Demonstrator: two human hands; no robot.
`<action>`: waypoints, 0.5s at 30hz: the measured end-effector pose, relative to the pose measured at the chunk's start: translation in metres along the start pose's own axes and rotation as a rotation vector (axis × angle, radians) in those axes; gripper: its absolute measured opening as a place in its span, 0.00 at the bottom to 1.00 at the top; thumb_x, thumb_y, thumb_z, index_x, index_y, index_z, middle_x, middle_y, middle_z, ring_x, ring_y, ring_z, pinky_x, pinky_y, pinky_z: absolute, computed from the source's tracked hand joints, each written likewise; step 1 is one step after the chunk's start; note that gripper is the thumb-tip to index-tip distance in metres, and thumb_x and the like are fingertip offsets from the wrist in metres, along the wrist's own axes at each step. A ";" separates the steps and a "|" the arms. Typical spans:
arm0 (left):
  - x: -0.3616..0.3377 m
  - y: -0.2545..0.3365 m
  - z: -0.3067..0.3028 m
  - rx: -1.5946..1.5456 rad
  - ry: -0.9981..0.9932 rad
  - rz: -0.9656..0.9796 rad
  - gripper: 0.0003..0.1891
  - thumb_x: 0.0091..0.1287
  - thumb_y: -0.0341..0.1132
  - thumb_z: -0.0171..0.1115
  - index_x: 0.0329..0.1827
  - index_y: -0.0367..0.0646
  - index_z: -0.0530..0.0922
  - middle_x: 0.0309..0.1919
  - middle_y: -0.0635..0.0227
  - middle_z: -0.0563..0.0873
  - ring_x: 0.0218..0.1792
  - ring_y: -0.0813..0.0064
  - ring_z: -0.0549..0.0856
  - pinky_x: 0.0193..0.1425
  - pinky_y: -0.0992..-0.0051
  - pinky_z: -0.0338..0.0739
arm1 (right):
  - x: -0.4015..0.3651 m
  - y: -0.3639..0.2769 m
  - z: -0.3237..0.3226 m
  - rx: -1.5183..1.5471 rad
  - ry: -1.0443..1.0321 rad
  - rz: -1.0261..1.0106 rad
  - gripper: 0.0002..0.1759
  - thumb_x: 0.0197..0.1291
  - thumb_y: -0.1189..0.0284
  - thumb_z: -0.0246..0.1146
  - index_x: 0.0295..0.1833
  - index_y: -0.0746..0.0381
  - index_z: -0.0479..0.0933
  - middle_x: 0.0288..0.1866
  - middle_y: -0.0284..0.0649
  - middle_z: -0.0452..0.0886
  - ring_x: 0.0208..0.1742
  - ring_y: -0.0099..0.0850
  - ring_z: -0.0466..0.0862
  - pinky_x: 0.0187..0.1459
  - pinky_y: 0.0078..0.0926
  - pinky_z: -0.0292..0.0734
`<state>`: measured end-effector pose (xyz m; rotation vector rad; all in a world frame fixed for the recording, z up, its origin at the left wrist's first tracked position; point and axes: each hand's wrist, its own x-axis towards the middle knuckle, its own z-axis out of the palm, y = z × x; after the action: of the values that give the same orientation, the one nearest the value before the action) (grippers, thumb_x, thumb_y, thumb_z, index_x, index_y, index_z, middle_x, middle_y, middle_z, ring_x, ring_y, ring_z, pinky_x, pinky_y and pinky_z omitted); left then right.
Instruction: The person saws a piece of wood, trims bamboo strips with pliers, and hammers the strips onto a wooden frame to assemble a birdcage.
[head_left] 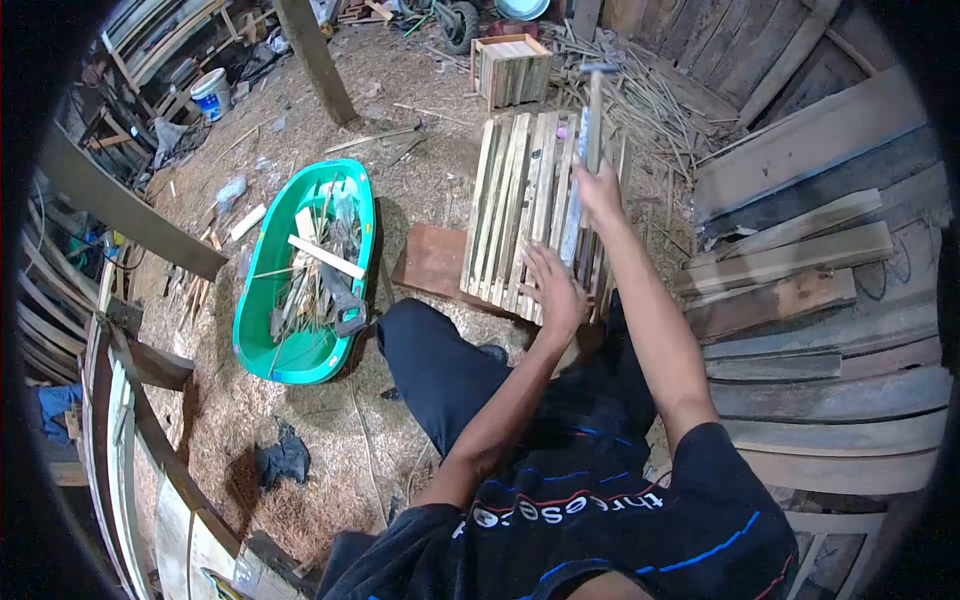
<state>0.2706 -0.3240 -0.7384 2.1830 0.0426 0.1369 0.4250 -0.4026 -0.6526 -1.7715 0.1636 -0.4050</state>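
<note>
My right hand (599, 195) is closed around the wooden handle of a hammer (596, 110), which is raised above a slatted wooden crate (510, 205). The hammer's metal head points away from me. My left hand (554, 290) lies on the near end of the slats with its fingers spread. Between my hands, a bluish-grey strip (571, 238) runs lengthwise among the pale slats. The crate sits in front of my knees, partly over a reddish-brown board (432, 262).
Left of me stands a green tub (252, 335) holding wood scraps and a handsaw (347, 307). A smaller slatted crate (513, 72) is beyond the work. Loose planks (800, 250) lie to the right. A post (316, 60) rises from the shavings-covered floor.
</note>
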 end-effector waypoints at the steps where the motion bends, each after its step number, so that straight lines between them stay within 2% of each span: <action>1: 0.002 -0.001 0.002 0.071 -0.018 0.012 0.52 0.60 0.34 0.65 0.76 0.29 0.35 0.75 0.31 0.37 0.76 0.37 0.36 0.70 0.30 0.35 | 0.003 0.006 -0.002 0.044 0.018 0.053 0.15 0.67 0.66 0.61 0.52 0.67 0.76 0.40 0.42 0.84 0.40 0.30 0.83 0.39 0.30 0.78; 2: -0.002 -0.006 0.003 -0.007 -0.060 0.075 0.50 0.60 0.32 0.63 0.76 0.28 0.36 0.75 0.32 0.38 0.77 0.37 0.36 0.71 0.32 0.35 | 0.003 0.015 -0.006 0.086 0.034 0.116 0.14 0.68 0.68 0.60 0.52 0.66 0.75 0.40 0.40 0.83 0.39 0.29 0.83 0.36 0.28 0.79; 4: -0.016 -0.015 -0.020 -0.162 -0.153 0.188 0.46 0.61 0.30 0.57 0.75 0.27 0.38 0.75 0.34 0.40 0.77 0.38 0.37 0.73 0.35 0.37 | -0.005 0.009 -0.020 0.196 -0.003 0.200 0.15 0.68 0.70 0.60 0.55 0.66 0.73 0.46 0.45 0.83 0.40 0.31 0.83 0.34 0.29 0.82; 5: -0.009 -0.040 -0.012 -0.093 -0.041 0.337 0.47 0.62 0.37 0.62 0.76 0.28 0.41 0.73 0.32 0.51 0.76 0.40 0.49 0.75 0.50 0.51 | -0.009 0.004 -0.027 0.223 -0.003 0.215 0.16 0.68 0.69 0.60 0.56 0.66 0.72 0.48 0.46 0.83 0.40 0.31 0.83 0.35 0.29 0.83; 7: -0.001 -0.015 -0.076 -0.449 -0.198 -0.018 0.42 0.64 0.44 0.63 0.74 0.28 0.53 0.68 0.34 0.65 0.71 0.45 0.65 0.69 0.62 0.65 | -0.009 0.003 -0.040 0.253 -0.035 0.238 0.18 0.69 0.69 0.59 0.59 0.66 0.70 0.54 0.47 0.82 0.43 0.33 0.84 0.37 0.30 0.84; 8: 0.020 -0.045 -0.079 -0.435 -0.220 -0.159 0.37 0.66 0.48 0.61 0.68 0.27 0.63 0.61 0.39 0.74 0.64 0.51 0.75 0.63 0.63 0.72 | -0.012 0.005 -0.045 0.280 -0.036 0.235 0.18 0.69 0.68 0.60 0.59 0.66 0.70 0.54 0.47 0.82 0.43 0.33 0.84 0.38 0.31 0.85; 9: 0.039 -0.062 -0.090 -0.372 -0.097 -0.020 0.34 0.67 0.48 0.59 0.66 0.27 0.66 0.62 0.40 0.74 0.65 0.52 0.74 0.64 0.61 0.72 | -0.014 0.006 -0.048 0.308 -0.037 0.229 0.19 0.69 0.68 0.60 0.59 0.66 0.70 0.55 0.47 0.82 0.44 0.33 0.84 0.38 0.31 0.85; 11: 0.086 -0.093 -0.099 -0.381 0.040 -0.061 0.34 0.68 0.47 0.59 0.68 0.27 0.65 0.62 0.41 0.75 0.64 0.53 0.74 0.65 0.60 0.71 | -0.022 0.006 -0.055 0.350 -0.058 0.218 0.19 0.69 0.67 0.60 0.60 0.66 0.70 0.55 0.46 0.82 0.44 0.31 0.84 0.37 0.29 0.84; 13: 0.111 -0.075 -0.126 -0.246 0.148 -0.022 0.36 0.68 0.48 0.60 0.68 0.27 0.64 0.62 0.42 0.74 0.64 0.53 0.74 0.67 0.61 0.69 | -0.028 0.001 -0.061 0.371 -0.095 0.231 0.20 0.69 0.66 0.59 0.61 0.65 0.69 0.55 0.45 0.82 0.44 0.30 0.83 0.36 0.27 0.84; 15: 0.154 -0.094 -0.121 -0.402 0.168 -0.057 0.37 0.68 0.50 0.61 0.69 0.27 0.63 0.63 0.43 0.74 0.65 0.55 0.74 0.68 0.62 0.68 | -0.027 0.003 -0.063 0.373 -0.133 0.234 0.20 0.70 0.65 0.59 0.61 0.65 0.69 0.55 0.45 0.82 0.44 0.31 0.84 0.36 0.27 0.84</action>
<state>0.4118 -0.1583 -0.7333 1.7638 0.1583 0.2722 0.3781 -0.4524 -0.6485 -1.3871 0.1852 -0.1354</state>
